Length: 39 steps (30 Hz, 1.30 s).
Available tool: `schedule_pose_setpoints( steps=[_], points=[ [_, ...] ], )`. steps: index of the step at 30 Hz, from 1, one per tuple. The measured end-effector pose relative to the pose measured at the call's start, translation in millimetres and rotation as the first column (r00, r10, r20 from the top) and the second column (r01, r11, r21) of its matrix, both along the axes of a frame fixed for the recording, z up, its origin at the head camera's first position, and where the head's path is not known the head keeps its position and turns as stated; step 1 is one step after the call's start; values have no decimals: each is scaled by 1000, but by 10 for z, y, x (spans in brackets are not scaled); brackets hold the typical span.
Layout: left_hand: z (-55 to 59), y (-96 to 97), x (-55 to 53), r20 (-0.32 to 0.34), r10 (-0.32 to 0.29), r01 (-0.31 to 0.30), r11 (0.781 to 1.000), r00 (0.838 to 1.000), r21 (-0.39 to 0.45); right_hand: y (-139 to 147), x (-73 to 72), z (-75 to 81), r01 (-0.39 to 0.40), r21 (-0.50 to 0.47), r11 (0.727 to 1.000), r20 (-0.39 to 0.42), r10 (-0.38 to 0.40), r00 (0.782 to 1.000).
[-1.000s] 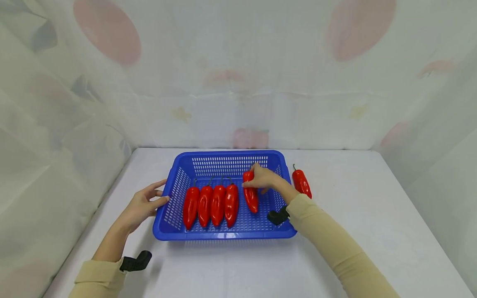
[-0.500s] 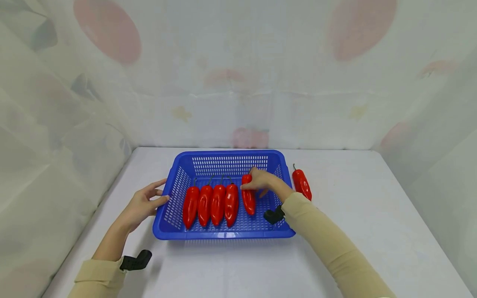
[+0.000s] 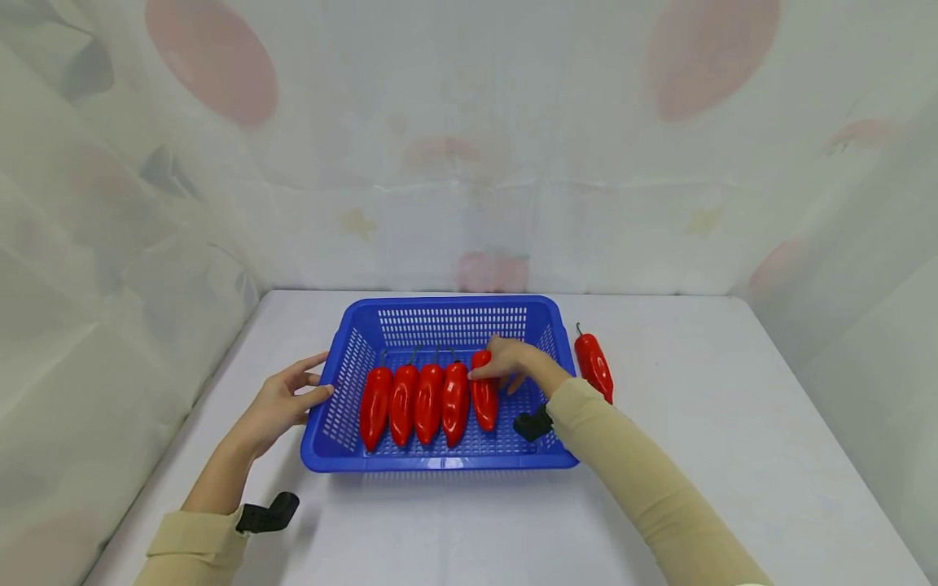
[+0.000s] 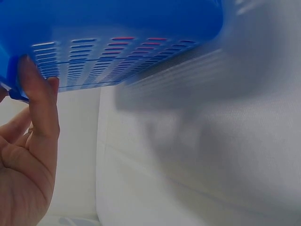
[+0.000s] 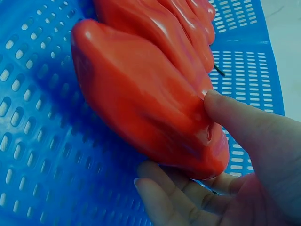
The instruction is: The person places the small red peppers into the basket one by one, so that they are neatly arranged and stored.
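Note:
In the head view, my right hand grips a red chili pepper near its stem end, inside the blue basket. The right wrist view has the thumb on top of this pepper and the other fingers underneath. Several more red peppers lie side by side in the basket, immediately left of the held one, stems toward the back. My left hand touches the basket's left side with extended thumb and fingers. Close up in the left wrist view, its fingertips rest against the slotted outer wall.
One more red pepper lies on the white table, just right of the basket and partly behind my right sleeve. A patterned white curtain stands behind the table and along both sides.
My right hand has moved the pepper left and toward me, up beside the row. The left hand and basket stay in place.

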<state>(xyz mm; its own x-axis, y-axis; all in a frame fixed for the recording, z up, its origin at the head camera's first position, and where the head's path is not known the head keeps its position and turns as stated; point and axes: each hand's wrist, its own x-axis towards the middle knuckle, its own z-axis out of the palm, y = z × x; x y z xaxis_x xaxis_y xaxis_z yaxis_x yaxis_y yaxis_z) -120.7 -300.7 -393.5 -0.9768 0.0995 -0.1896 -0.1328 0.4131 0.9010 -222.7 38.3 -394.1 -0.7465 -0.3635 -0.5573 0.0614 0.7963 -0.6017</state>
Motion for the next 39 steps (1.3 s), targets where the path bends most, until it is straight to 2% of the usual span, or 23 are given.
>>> schedule_pose_setpoints(
  steps=[20, 29, 39],
  points=[
    [-3, 11, 5, 4, 10, -10, 1000, 1000, -8, -58, 52, -7, -17, 26, 1000, 53, 15, 998],
    [4, 9, 8, 1, 6, -6, 1000, 1000, -7, -56, 60, -5, -47, 85, 995, 42, 44, 998],
    [4, 3, -1, 4, 6, -6, 1000, 1000, -7, -34, 39, -9, -51, 84, 995, 51, 47, 998]
  ],
)
